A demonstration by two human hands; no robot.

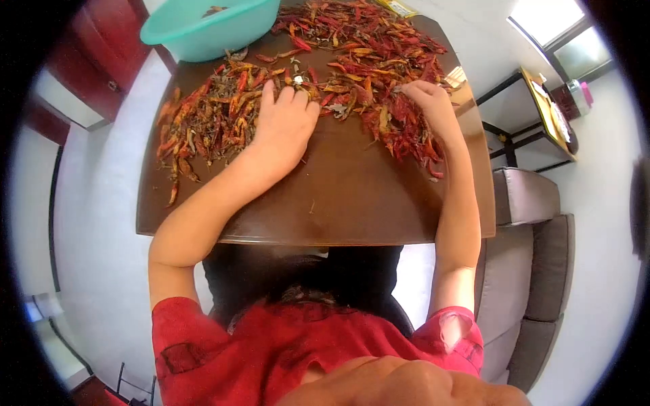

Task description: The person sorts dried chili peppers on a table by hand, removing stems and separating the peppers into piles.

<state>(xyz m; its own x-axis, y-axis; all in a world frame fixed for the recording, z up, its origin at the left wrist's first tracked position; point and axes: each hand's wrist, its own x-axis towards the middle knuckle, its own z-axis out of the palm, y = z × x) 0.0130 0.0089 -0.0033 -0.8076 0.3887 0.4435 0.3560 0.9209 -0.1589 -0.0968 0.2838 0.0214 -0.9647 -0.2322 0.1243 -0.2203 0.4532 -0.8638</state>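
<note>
Dried chili peppers (223,115), red, orange and brown, are spread over the brown table (338,196) in a left heap and a larger right one. My left hand (288,125) lies at the inner edge of the left heap, palm down, fingers stretched out and slightly apart, with nothing visible in it. Over the right heap of darker red dried chili peppers (399,125), my right hand (431,101) has thumb and fingers pinched together. Whatever is between those fingertips is too small to make out. A small white scrap (298,80) lies just beyond my left fingers.
A teal plastic basin (210,34) stands at the table's far left, with a few dry bits in it. A yellow packet (399,8) lies at the far edge. To the right are a grey sofa (508,271) and a small black-framed table (542,108) holding a jar.
</note>
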